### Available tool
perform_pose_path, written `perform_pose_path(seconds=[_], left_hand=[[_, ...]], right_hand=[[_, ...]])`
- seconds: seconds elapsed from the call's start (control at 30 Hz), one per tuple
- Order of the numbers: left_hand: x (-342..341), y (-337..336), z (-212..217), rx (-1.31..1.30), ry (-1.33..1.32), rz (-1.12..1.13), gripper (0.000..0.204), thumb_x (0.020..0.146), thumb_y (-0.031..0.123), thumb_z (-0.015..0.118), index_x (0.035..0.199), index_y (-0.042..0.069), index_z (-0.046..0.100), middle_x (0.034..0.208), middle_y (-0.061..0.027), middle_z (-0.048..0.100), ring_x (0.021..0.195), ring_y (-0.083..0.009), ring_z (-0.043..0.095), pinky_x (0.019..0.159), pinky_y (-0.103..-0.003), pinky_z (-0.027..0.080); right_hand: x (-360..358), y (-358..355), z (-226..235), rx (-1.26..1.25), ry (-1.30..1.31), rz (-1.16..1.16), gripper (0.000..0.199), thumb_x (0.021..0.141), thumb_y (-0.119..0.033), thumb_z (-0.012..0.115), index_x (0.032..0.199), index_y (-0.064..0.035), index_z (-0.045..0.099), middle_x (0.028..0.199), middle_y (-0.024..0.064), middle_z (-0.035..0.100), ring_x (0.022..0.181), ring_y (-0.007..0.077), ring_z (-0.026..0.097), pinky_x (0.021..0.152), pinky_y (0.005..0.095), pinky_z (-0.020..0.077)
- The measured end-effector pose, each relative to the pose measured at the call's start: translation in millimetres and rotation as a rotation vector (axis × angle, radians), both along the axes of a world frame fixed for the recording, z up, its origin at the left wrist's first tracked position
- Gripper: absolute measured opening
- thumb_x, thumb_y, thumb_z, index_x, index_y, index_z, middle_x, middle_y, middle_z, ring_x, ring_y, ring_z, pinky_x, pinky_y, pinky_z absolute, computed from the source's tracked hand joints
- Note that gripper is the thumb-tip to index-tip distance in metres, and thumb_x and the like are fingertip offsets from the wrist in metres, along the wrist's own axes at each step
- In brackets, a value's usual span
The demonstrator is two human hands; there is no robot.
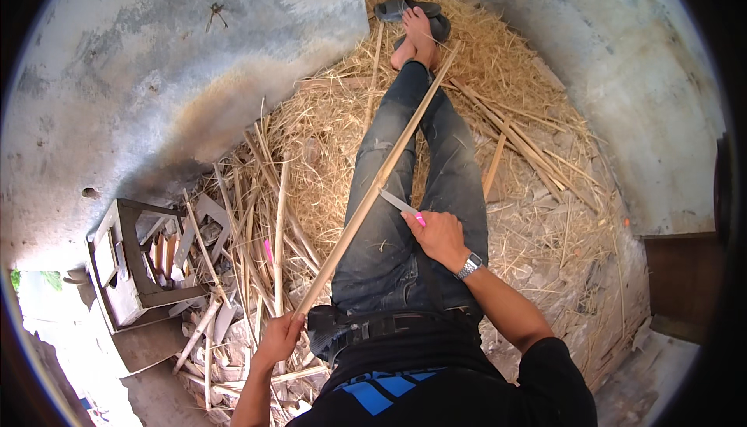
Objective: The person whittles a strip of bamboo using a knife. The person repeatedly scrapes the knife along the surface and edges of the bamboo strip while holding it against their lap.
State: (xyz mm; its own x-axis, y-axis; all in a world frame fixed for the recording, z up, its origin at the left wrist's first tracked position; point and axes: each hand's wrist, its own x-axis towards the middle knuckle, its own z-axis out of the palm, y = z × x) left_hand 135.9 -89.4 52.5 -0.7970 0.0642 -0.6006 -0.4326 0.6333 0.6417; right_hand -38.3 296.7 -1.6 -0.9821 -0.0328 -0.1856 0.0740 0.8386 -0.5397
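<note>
A long split bamboo strip (416, 127) lies slantwise over my outstretched legs (455, 170), from near my left hip up toward my feet. Its lower end is gripped in my left hand (278, 341). My right hand (440, 239), a metal watch on the wrist, is closed round the pink handle of a knife (398, 203). The blade tip meets or nearly meets the strip's right edge about midway along, above my thighs; whether it cuts in, I cannot tell. Most of the handle is hidden inside the fist.
Several bamboo pieces (280, 225) lie in a heap on the left, beside a box-like wooden frame (124, 271). More strips (521, 147) rest to the right. Shavings (327, 131) cover the ground around dark slippers (391, 10). Worn plaster walls (622, 77) rise on both sides.
</note>
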Motion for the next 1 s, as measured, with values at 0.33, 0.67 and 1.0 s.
perform_pose_path(seconds=[0.33, 0.67, 1.0], left_hand=[[5.7, -3.8, -23.8, 0.205, -0.182, 0.129, 0.048, 0.112, 0.039, 0.052, 0.08, 0.005, 0.057, 0.06, 0.0016, 0.049, 0.054, -0.0092, 0.046, 0.051, -0.029, 0.038], [1.4, -20.1, -38.9, 0.464, -0.338, 0.273, 0.044, 0.111, 0.041, 0.054, 0.081, 0.009, 0.056, 0.06, 0.0042, 0.042, 0.051, -0.0083, 0.037, 0.049, -0.027, 0.031], [-3.4, -8.3, -41.1, 0.368, -0.251, 0.222, 0.048, 0.111, 0.042, 0.053, 0.079, 0.007, 0.057, 0.062, 0.0035, 0.047, 0.055, -0.0081, 0.042, 0.052, -0.027, 0.035]], right_hand=[[7.8, 3.2, 13.5, 0.106, 0.018, 0.186, 0.062, 0.1, -0.062, 0.057, 0.076, -0.0072, 0.075, 0.066, 0.021, 0.068, 0.065, 0.0427, 0.07, 0.061, 0.0533, 0.0551], [-7.1, 8.5, -8.3, -0.076, 0.241, 0.045, 0.056, 0.1, -0.052, 0.065, 0.07, -0.0046, 0.067, 0.056, 0.0157, 0.06, 0.052, 0.0311, 0.063, 0.052, 0.0421, 0.0476], [-67.9, -14.9, 11.8, -0.381, 0.348, 0.209, 0.032, 0.086, -0.035, 0.083, 0.09, -0.0051, 0.073, 0.062, 0.0155, 0.062, 0.057, 0.0335, 0.064, 0.054, 0.0399, 0.0479]])
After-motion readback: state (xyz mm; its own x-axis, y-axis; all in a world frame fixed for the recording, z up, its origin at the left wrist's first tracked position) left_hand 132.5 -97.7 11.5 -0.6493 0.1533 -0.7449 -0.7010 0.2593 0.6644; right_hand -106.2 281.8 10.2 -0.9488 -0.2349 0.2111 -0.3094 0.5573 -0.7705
